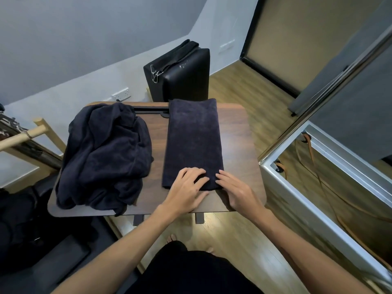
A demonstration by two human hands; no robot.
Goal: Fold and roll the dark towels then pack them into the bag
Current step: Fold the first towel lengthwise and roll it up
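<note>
We see the folded towel lying centre frame on the desk, long axis running away from us; left hand and right hand grip its near end (roll start, we judge).

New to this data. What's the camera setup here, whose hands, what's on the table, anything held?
There is one picture, from a wide-angle camera worn on a person's head, looking down at their own bare hands; no robot. On the wooden table lies a dark towel folded into a long strip, with a crumpled pile of dark towels beside it. The left hand and right hand have their fingers curled on the strip's near end, apparently starting the roll. A black case stands behind the table.
</note>
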